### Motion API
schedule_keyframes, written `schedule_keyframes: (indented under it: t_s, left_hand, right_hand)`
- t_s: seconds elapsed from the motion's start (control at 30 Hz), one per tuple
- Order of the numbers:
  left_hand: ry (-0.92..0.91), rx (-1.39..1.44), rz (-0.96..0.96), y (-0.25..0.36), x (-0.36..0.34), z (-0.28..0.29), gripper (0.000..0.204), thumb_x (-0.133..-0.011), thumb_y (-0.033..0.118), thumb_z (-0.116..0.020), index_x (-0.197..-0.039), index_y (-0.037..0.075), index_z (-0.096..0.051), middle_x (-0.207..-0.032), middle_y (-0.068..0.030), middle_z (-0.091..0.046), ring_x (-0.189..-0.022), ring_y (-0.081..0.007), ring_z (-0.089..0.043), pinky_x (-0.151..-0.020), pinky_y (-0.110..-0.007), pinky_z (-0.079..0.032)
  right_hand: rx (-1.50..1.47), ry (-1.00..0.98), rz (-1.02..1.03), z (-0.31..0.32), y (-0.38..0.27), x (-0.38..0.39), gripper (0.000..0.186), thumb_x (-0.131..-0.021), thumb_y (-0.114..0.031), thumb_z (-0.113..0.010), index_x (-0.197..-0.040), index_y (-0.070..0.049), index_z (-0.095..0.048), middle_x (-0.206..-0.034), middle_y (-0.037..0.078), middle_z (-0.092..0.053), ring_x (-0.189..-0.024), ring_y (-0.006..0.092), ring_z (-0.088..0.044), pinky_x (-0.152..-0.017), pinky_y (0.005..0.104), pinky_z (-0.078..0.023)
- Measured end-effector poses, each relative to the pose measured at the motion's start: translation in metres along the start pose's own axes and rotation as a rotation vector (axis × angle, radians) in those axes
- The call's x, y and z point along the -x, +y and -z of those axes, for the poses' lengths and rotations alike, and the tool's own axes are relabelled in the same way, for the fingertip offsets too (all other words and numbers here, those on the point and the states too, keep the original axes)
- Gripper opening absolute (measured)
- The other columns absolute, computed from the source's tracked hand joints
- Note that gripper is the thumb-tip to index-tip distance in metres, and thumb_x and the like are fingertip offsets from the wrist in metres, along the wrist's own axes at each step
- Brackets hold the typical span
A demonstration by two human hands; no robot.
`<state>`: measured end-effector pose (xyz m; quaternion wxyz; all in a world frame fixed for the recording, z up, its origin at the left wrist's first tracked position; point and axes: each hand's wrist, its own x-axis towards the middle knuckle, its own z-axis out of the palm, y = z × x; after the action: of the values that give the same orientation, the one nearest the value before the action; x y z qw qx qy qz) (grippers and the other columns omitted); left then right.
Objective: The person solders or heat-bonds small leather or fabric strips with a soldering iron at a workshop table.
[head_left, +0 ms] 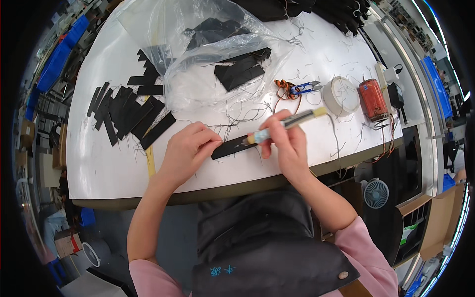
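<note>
The left hand (184, 152) is pinching the left end of a narrow black fabric-like strip (226, 149), which is lying on the white surface (237, 173) between the hands. The right hand (291, 143) is gripping a corded pen-shaped tool with yellow ends (300, 118), its tip pointing onto the strip. The person seems to be working the strip's face; the next move is probably calling for steady pinching and light tip guidance.

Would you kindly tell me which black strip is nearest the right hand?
The lone strip under the tip of the pen-like tool; other strips lie farther away, bunched together.
</note>
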<state>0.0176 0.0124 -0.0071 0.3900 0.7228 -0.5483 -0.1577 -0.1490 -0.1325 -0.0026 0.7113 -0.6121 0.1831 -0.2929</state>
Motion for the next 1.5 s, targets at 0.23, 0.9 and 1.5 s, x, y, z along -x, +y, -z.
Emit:
schedule_keyframes:
  t_s: [0.23, 0.9, 1.5]
  left_hand:
    - [0.258, -0.357, -0.127, 0.007, 0.019, -0.028, 0.003, -0.084, 0.002, -0.063, -0.086, 0.003, -0.061, -0.079, -0.0092, -0.053, -0.065, -0.0266, -0.054, -0.058, -0.034, -0.044]
    - [0.282, -0.053, 0.111, 0.008, 0.017, -0.027, 0.007, -0.091, 0.002, -0.053, -0.086, 0.0, -0.05, -0.072, -0.0116, -0.053, -0.061, -0.0235, -0.053, -0.058, -0.033, -0.042]
    - [0.203, 0.341, 0.371, 0.009, 0.015, -0.009, 0.013, -0.099, 0.008, -0.046, -0.093, -0.002, -0.05, -0.077, -0.0091, -0.061, -0.064, -0.0084, -0.06, -0.057, -0.023, -0.053]
  right_hand:
    - [0.137, -0.047, -0.184, -0.005, 0.018, -0.007, 0.028, -0.102, -0.028, -0.046, -0.094, -0.002, -0.052, -0.073, 0.005, -0.058, -0.054, 0.0072, -0.05, -0.05, 0.0207, -0.041]
    - [0.302, -0.059, -0.107, -0.011, 0.022, -0.006, 0.021, -0.091, -0.018, -0.065, -0.085, 0.002, -0.063, -0.064, 0.001, -0.059, -0.049, 0.005, -0.053, -0.045, 0.021, -0.039]
    - [0.183, -0.051, -0.126, -0.029, 0.03, -0.011, 0.02, -0.094, -0.019, -0.061, -0.092, 0.0, -0.059, -0.067, 0.004, -0.062, -0.05, 0.0053, -0.054, -0.048, 0.02, -0.042]
